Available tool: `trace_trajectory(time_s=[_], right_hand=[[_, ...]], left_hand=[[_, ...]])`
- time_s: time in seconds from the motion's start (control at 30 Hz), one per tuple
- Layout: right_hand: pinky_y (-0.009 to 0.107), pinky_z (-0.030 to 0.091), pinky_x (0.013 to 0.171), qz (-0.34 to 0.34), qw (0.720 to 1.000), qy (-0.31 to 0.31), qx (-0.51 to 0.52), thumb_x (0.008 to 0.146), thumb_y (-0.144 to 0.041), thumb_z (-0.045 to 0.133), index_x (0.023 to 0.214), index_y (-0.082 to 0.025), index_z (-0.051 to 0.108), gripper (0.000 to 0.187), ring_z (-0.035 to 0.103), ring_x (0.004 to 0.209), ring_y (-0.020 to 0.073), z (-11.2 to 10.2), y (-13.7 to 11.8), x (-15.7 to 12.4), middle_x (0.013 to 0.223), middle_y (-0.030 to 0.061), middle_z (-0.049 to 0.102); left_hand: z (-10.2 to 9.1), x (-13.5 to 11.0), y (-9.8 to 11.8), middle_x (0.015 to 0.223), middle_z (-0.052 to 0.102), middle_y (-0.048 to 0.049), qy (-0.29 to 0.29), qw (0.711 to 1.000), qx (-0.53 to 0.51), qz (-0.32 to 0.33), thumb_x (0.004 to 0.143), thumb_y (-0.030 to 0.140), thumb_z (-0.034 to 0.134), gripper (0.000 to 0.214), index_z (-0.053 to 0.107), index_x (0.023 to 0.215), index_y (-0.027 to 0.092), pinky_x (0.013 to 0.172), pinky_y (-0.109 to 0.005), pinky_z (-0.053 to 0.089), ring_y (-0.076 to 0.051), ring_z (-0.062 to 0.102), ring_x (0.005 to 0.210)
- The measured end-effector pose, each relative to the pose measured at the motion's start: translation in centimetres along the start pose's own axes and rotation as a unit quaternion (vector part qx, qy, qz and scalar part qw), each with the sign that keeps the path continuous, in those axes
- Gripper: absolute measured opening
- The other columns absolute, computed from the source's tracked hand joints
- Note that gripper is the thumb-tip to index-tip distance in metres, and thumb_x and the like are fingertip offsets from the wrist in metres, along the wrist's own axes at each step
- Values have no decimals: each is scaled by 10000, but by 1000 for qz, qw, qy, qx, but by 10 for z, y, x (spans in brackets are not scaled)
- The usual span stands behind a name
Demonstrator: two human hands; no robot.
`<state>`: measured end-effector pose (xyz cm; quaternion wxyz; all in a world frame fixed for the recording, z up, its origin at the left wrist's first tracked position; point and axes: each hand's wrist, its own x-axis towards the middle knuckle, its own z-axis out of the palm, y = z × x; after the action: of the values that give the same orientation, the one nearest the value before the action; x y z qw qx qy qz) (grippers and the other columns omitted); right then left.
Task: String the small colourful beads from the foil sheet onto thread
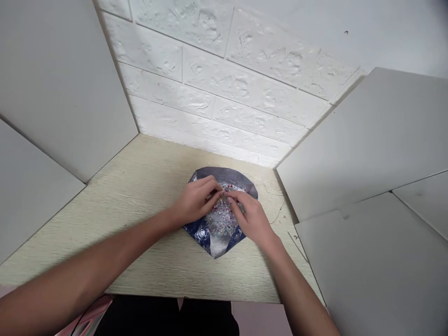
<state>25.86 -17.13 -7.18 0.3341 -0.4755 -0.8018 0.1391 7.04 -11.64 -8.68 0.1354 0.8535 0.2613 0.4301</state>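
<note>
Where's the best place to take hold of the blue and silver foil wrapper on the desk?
Probably its bottom corner, coming from the near side. The foil wrapper narrows there to a free point on the wood-grain desk, while the left hand and right hand cover its middle. Pinch that point between thumb and finger.

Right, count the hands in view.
2: the left hand lies on the left side of the blue-and-silver foil sheet, the right hand on its right side, close together at its middle. None seems hidden.
</note>
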Motion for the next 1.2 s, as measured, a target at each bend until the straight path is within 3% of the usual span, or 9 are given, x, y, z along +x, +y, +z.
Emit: trace_trajectory(time_s=[0.27, 0.5, 0.6, 0.7, 0.8, 0.9, 1.2], right_hand=[[296, 438, 712, 30, 999, 9, 16, 965, -293, 398, 951, -200, 595, 218, 573, 772, 169, -4, -4, 1, 850, 37, 631], [244, 399, 620, 73, 997, 21, 34, 963, -361, 412, 928, -207, 608, 252, 543, 677, 135, 3, 0, -1, 778, 10, 619], [234, 368, 575, 84, 996, 31, 13, 953, -370, 432, 920, -208, 631, 258, 523, 615, 124, 4, 3, -1, 697, -5, 597], [231, 321, 535, 97, 994, 40, -27, 940, -373, 451, 889, -204, 649, 265, 492, 556, 114, 5, 4, 0, 611, -19, 553], [227, 291, 516, 101, 993, 43, -51, 935, -378, 453, 854, -197, 647, 278, 455, 513, 103, 5, 4, 0, 563, -31, 511], [224, 282, 515, 99, 992, 45, -67, 935, -381, 449, 844, -192, 642, 285, 430, 493, 94, 5, 4, 0, 555, -37, 503], [221, 281, 518, 113, 989, 50, -81, 931, -388, 448, 828, -189, 640, 295, 400, 475, 89, 5, 5, -1, 533, -46, 471]], left_hand=[[-1, 0, 2, 795, 589, -42, -55, 997, 6, 45, 943, 213, 434, 163, 565, 867, 153, 650, -255, 448, -148, 566, 723], [-1, -2, 2, 796, 586, -40, -65, 996, 31, 50, 947, 214, 419, 167, 560, 877, 158, 663, -259, 447, -151, 562, 738], [-2, -1, 0, 869, 605, -59, -81, 993, 68, 53, 918, 203, 441, 142, 549, 992, 147, 719, -280, 464, -175, 579, 817], [-4, 1, -1, 1020, 597, -110, -125, 981, 143, 42, 859, 182, 478, 261, 538, 1105, 120, 801, -334, 470, -226, 572, 942], [-5, 3, 0, 995, 593, -108, -201, 955, 214, 30, 837, 180, 478, 205, 603, 995, 144, 771, -368, 466, -245, 571, 903], [-6, 4, 3, 947, 598, -90, -234, 942, 239, 22, 853, 209, 480, 180, 628, 948, 170, 733, -372, 457, -245, 576, 872], [-3, 2, -6, 893, 604, -69, -195, 939, 284, -3, 917, 218, 463, 183, 636, 891, 168, 653, -326, 425, -196, 596, 747]])
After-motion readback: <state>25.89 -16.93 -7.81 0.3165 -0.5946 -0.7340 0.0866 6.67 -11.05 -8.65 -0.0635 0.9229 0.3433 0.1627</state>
